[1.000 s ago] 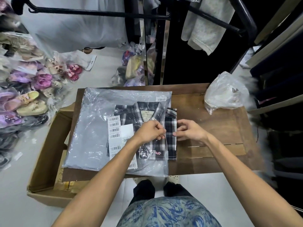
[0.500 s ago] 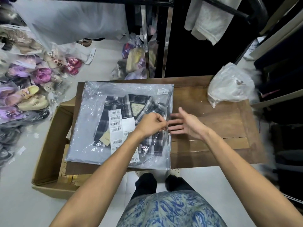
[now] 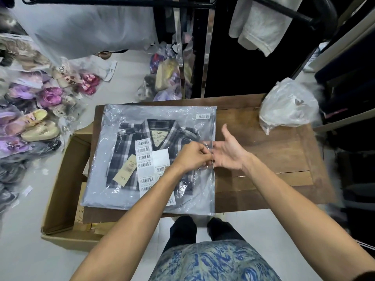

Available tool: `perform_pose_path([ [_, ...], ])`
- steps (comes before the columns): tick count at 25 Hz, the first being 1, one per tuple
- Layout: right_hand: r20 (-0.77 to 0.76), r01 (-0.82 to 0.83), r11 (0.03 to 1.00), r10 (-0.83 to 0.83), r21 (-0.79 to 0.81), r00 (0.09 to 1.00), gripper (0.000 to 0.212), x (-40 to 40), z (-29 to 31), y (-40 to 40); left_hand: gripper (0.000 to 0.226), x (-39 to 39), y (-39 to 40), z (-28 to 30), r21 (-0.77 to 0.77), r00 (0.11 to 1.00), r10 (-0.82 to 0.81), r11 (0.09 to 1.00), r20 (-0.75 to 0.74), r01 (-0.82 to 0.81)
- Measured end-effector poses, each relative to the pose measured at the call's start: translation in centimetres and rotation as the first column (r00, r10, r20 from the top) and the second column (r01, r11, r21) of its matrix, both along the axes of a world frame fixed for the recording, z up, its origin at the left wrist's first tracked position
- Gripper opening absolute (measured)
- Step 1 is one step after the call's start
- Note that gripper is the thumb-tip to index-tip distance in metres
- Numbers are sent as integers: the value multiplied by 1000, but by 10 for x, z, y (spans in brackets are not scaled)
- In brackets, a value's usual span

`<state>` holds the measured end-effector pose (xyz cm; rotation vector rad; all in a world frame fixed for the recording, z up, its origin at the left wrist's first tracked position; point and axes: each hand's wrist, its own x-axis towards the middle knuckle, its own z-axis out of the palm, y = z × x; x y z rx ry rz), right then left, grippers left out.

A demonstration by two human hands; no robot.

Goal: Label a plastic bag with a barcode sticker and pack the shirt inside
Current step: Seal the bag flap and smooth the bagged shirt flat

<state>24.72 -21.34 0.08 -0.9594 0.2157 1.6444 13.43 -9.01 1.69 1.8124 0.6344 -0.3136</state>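
A clear plastic bag (image 3: 105, 179) lies flat on the wooden table (image 3: 263, 159). Inside it sits the folded plaid shirt (image 3: 125, 147), collar toward the far side. One barcode sticker (image 3: 203, 116) is stuck at the bag's far right corner. A sheet of barcode stickers (image 3: 144, 159) lies on top of the bag over the shirt. My left hand (image 3: 192, 157) pinches the bag's right open edge. My right hand (image 3: 229, 153) is open, palm up, fingertips at that same edge.
A crumpled white plastic bag (image 3: 288, 106) sits on the table's far right corner. An open cardboard box (image 3: 63, 191) stands on the floor at the left. Bagged shoes (image 3: 38, 118) cover the floor beyond it. A clothes rack (image 3: 182, 47) stands behind the table.
The shirt has slid left, fully into the bag. My right hand came off the shirt and opened with its palm up. My left hand keeps its pinch on the bag's edge.
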Motion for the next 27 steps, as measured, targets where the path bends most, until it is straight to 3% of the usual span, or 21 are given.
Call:
perform_pose_path([
  [5, -18, -4, 999, 5, 44, 1000, 104, 5, -11, 2, 17, 3, 6, -6, -49, 999, -28, 998, -28, 27],
  [10, 259, 120, 991, -102, -53, 961, 59, 22, -17, -5, 19, 8, 29, -9, 374, 998, 54, 927, -20, -43],
  [14, 514, 285, 946, -168, -157, 841, 43, 36, -22, 2, 43, 22, 44, -8, 560, 980, -156, 804, -126, 200],
  [17, 674, 354, 918, -147, -180, 724, 43, 51, -25, 19, 44, 33, 47, -13, 658, 951, -219, 686, -220, 310],
  [21, 815, 425, 873, -56, -240, 576, 36, 79, -32, 46, 40, 68, 56, -15, 637, 943, -220, 697, -248, 330],
  [27, 846, 476, 813, 37, -335, 531, 19, 96, -34, 71, 64, 113, 75, -17, 509, 859, -373, 694, -351, 510],
])
